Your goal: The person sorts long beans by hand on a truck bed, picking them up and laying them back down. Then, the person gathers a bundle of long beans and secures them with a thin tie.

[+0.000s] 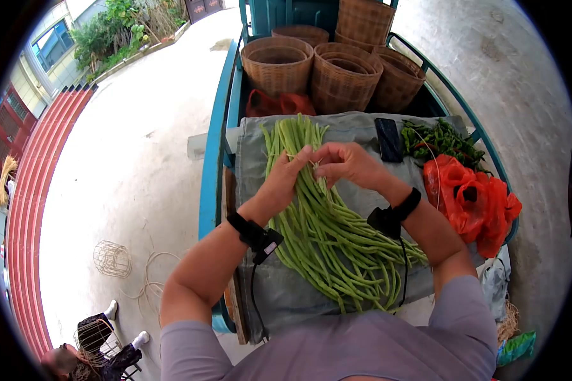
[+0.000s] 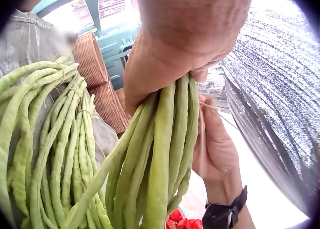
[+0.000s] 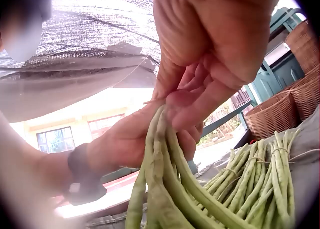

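My left hand (image 1: 279,184) grips a bunch of long green beans (image 2: 165,144) near its top end, and the beans hang down from the fist in the left wrist view. Close against it, my right hand (image 1: 349,166) pinches a thin strand of twine (image 2: 220,113) beside the bunch, thumb and fingertips together. Under both hands lie more long beans (image 1: 337,241), spread over a grey cloth (image 1: 254,152). Several bundles (image 3: 260,174) beside the held bunch have thin ties around their tops. The fist hides part of the held bunch's top.
Several woven baskets (image 1: 276,66) stand behind the cloth in a blue-railed cart (image 1: 213,165). At the right are a dark phone (image 1: 388,140), green peppers (image 1: 442,143) and a red plastic bag (image 1: 467,197). A wire frame (image 1: 112,259) lies on the ground, near a seated person (image 1: 98,349).
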`<control>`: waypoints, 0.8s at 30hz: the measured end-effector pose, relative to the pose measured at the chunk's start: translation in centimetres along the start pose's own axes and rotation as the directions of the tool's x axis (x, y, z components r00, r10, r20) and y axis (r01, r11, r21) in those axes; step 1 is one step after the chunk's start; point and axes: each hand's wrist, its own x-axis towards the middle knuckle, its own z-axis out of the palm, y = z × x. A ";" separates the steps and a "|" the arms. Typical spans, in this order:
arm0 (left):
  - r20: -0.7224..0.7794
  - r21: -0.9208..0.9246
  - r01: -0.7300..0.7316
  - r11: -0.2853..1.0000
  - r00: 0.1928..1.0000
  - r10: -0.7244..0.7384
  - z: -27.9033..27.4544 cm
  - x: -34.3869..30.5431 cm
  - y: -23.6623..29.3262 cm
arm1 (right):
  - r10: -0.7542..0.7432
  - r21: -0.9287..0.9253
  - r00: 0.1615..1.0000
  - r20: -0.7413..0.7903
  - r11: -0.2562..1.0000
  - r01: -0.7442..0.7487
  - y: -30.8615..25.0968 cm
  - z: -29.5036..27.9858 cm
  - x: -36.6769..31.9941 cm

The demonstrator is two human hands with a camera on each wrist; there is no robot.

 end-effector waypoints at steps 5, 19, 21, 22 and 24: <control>0.005 -0.012 0.020 1.000 1.000 -0.020 -0.8 0.3 -0.4 | 0.086 -0.110 0.995 0.046 0.991 -0.080 -1.0 0.0 -0.3; 0.028 -0.060 0.018 0.998 0.999 -0.017 -0.9 0.6 -0.2 | -0.144 -0.217 0.985 0.097 0.963 0.162 -0.6 -0.9 -0.8; 0.024 -0.057 0.028 0.998 0.999 -0.027 -0.7 0.5 -0.1 | -0.169 -0.240 0.984 0.054 0.954 0.177 -0.7 -1.1 -0.9; 0.034 -0.052 0.030 0.998 0.999 -0.028 -0.6 0.5 0.0 | -0.175 -0.260 0.985 0.012 0.950 0.172 -0.6 -1.1 -0.8; 0.053 -0.040 0.037 0.998 0.998 -0.035 -0.6 0.4 0.1 | -0.255 -0.299 0.965 -0.060 0.927 0.227 -0.2 -1.1 -0.5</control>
